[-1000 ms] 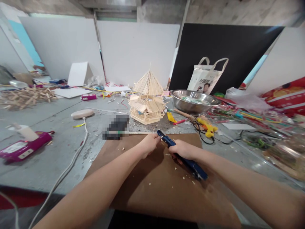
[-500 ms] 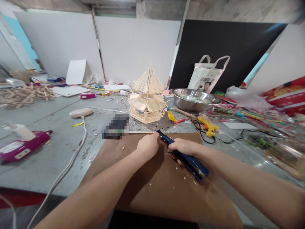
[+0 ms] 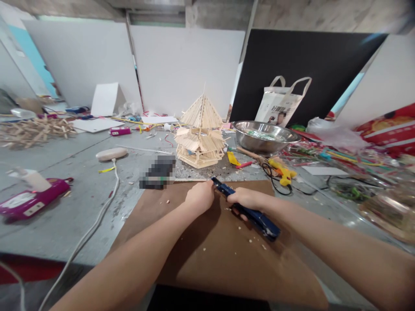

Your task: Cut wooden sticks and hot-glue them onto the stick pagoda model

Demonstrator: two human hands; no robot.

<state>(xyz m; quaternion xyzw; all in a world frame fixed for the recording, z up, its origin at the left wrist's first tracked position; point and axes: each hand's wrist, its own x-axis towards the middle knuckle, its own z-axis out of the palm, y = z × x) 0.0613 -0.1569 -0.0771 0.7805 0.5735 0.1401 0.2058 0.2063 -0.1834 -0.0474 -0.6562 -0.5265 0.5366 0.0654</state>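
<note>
My right hand [image 3: 243, 199] is wrapped around the handles of dark blue hand shears [image 3: 261, 222], which point away to the upper left. The handles are pressed close together. My left hand [image 3: 200, 196] is a closed fist right beside the black jaw end of the shears. From behind its knuckles a thin wooden stick [image 3: 191, 179] runs out to the left; the fingertips are hidden. Below both hands lies a brown paper sheet [image 3: 207, 255] scattered with small wood chips. Just beyond stands a tiered pavilion model [image 3: 201, 147] built from pale wooden sticks.
A blurred-out dark object [image 3: 158, 172] lies left of my hands. At left are a purple power strip [image 3: 42, 198] and a white cable [image 3: 97, 220]. On the right sit a yellow glue gun [image 3: 285, 175], a metal bowl [image 3: 266, 137] and plant-like craft scraps. A stick pile [image 3: 37, 131] is far left.
The handles of the shears have closed together in my right hand, their rear end shifting slightly left. My left fist stays almost in place.
</note>
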